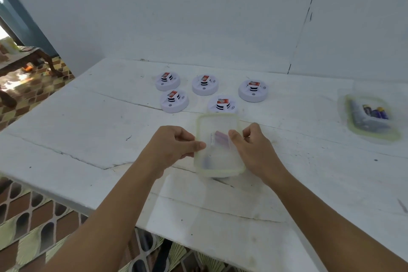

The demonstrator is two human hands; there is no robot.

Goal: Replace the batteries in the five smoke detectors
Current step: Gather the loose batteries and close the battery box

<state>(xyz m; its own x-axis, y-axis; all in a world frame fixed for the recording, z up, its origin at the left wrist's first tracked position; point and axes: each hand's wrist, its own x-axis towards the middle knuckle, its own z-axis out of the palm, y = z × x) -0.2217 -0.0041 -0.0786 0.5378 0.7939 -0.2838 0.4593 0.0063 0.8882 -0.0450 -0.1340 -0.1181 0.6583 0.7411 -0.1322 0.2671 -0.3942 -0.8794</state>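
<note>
**Head view: lidded container held over the worktop, five detectors behind**

Head view is filled by a white, cracked worktop point(88, 139) set against a pale wall; a clear plastic container point(217, 146) with a pale green rim is held between both hands near the front middle. The left hand point(174, 147) is curled at the container's left edge, its thumb pressed on the lid, so that grip is clamped on the container; the right hand point(254, 146) is curled at the right edge, thumb on top, likewise clamped on it. Something pinkish and blurred is seen through the lid; what it is cannot be told.

Five white round smoke detectors are laid out just beyond the container, each with a red label on top: one at back left point(167, 81), one at back middle point(204, 85), one at back right point(252, 90), one at front left point(174, 101), and one at front right point(221, 105), just beside the container's far rim. A second clear container point(371, 117), well apart at the right, is seen to hold purple batteries point(377, 112). Patterned floor tiles point(33, 216) are visible at the left.
</note>
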